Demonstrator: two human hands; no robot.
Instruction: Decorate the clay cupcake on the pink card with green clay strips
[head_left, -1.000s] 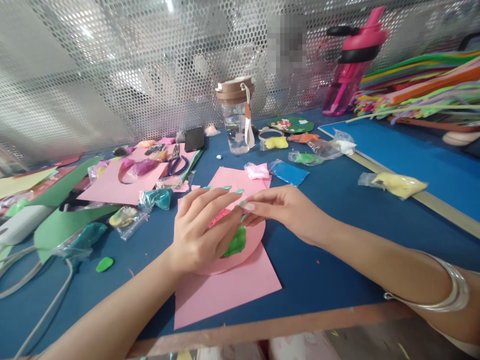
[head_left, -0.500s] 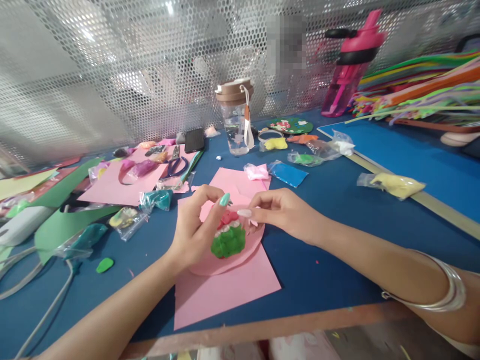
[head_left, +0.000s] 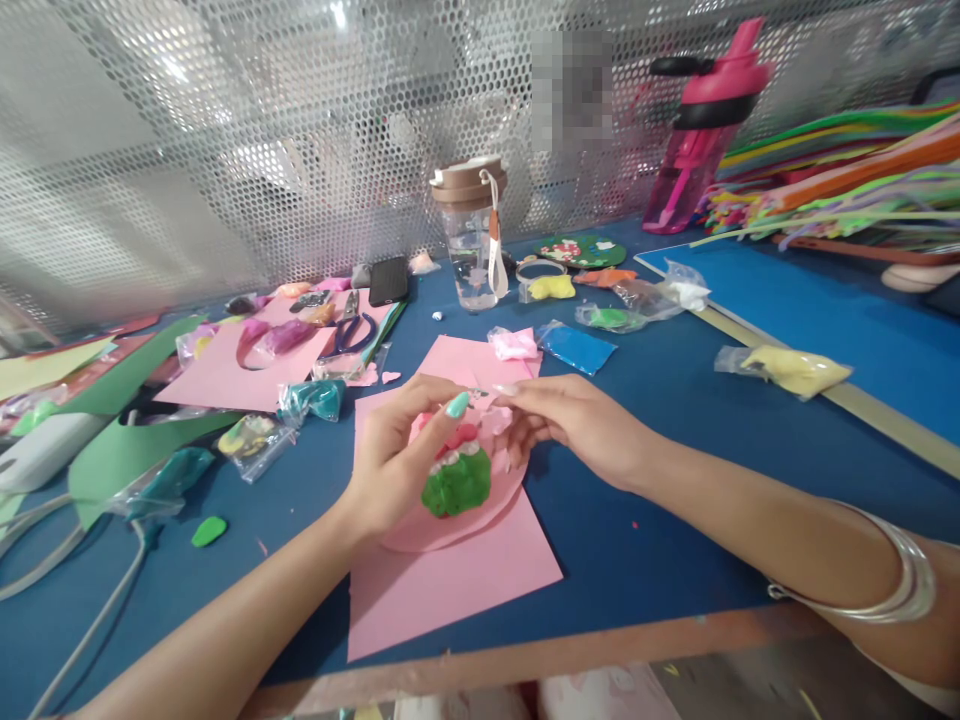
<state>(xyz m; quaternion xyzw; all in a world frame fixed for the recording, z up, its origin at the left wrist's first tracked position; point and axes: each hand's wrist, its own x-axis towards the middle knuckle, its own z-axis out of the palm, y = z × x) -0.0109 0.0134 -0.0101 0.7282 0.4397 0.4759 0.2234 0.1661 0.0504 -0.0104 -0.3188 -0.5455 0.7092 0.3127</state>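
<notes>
My left hand is closed, thumb and forefinger together above the upper part of a pink paper circle. What its fingertips hold, if anything, is too small to make out. Facing it from the right, my right hand is pinched around a small pink piece, which looks like soft clay. Green clay topped with a white strip and red clay sits on the circle between my hands. Under the circle lies a pink paper sheet.
Scissors, a phone and bagged clay lie at left. Behind my hands stands a brown-lidded cup. More clay packets, a blue board and a pink bottle are toward the right.
My right hand has lifted slightly, its fingertips shifting up and away from me with the pink piece. My left fingertips have moved slightly right, and a pink scrap now shows behind that hand.
</notes>
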